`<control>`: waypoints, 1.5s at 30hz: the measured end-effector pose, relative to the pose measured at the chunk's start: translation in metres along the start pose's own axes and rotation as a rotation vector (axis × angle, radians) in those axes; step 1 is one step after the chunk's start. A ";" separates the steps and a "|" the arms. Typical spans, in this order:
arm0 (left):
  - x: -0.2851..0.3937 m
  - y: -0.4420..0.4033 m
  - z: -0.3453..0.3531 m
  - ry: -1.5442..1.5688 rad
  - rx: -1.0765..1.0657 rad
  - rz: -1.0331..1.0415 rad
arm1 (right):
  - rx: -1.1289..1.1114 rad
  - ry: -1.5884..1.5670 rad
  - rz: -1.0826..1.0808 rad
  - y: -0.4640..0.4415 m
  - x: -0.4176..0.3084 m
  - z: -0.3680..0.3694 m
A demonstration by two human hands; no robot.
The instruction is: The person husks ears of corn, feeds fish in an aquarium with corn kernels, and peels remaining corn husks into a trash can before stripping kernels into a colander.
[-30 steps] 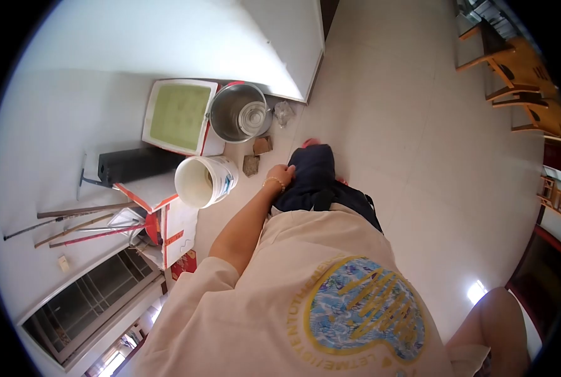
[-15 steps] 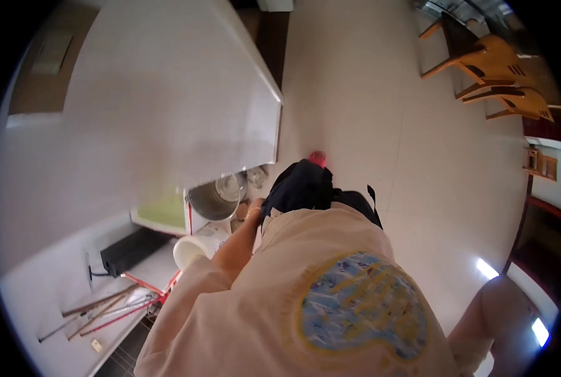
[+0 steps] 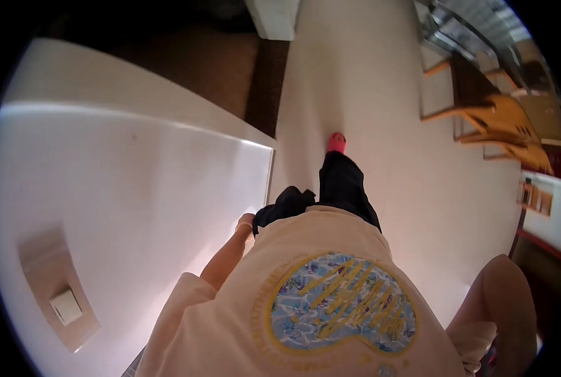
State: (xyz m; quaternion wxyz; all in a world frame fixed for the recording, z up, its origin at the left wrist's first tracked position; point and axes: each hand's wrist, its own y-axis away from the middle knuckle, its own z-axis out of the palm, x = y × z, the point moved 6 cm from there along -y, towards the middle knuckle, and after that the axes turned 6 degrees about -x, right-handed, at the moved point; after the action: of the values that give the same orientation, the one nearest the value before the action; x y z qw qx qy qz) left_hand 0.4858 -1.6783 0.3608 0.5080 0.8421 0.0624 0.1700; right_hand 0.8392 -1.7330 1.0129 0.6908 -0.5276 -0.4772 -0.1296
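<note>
My left arm hangs down along my body, and my left hand [image 3: 247, 220] is beside the leg of my dark trousers [image 3: 342, 182], with a beaded bracelet [image 3: 244, 227] at the wrist. Its fingers are hidden by the trousers, so whether they hold anything does not show. On the right, my other arm [image 3: 506, 295] is bent sharply at the elbow; the hand lies outside the picture. One pink shoe [image 3: 336, 142] is forward on the pale floor. A beige shirt with a blue and yellow print [image 3: 343, 308] fills the lower middle.
Close on my left runs a white wall [image 3: 136, 201] with a switch [image 3: 65, 306] on a brown strip. Beyond its corner is a dark brown floor area [image 3: 192, 75] and a white block [image 3: 274, 19]. Wooden chairs [image 3: 503, 119] stand at right beside a glass-like table [image 3: 462, 28].
I have moved forward along the wall. The bucket, shelf and sticks at left have left view; the wall switch is now lower. The pink shoe shows farther ahead.
</note>
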 end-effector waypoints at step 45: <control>0.071 -0.222 -0.487 1.403 0.309 -0.668 | -0.253 -2.938 1.882 0.283 -0.066 1.053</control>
State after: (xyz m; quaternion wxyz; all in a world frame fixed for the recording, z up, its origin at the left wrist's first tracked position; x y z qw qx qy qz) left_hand 0.3971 -1.1464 0.3896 0.2516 0.5361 0.6405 0.4890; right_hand 0.4487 -0.7404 0.7763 0.4857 0.3156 0.1979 -0.7907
